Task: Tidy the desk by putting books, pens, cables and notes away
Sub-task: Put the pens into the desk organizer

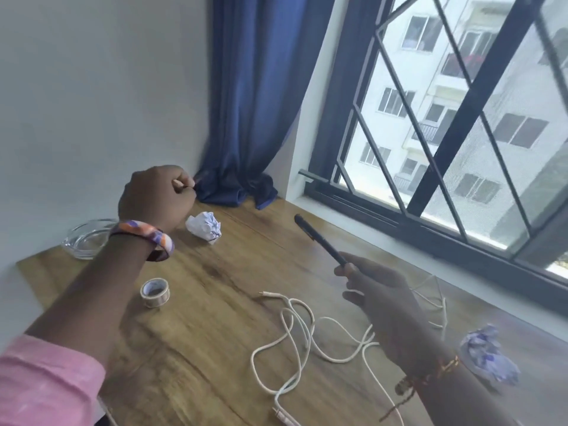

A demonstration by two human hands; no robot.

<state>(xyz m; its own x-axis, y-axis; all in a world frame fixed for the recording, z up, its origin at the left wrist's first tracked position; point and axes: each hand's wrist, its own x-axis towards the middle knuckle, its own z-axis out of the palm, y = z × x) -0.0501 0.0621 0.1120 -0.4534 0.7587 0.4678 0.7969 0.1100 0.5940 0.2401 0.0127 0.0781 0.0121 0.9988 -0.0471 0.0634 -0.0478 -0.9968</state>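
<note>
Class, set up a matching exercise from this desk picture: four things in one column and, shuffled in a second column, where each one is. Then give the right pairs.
Things
1. slim black pen
2. tangled white charging cable
3. clear round glass dish
4. small roll of clear tape

Places
A. at the desk's far left edge, by the wall
B. lying loose on the wooden desk in front of the person
C. on the desk just right of the left forearm
D. held in the right hand, above the desk

Pairs: 1-D, 2-B, 3-A, 4-C
</note>
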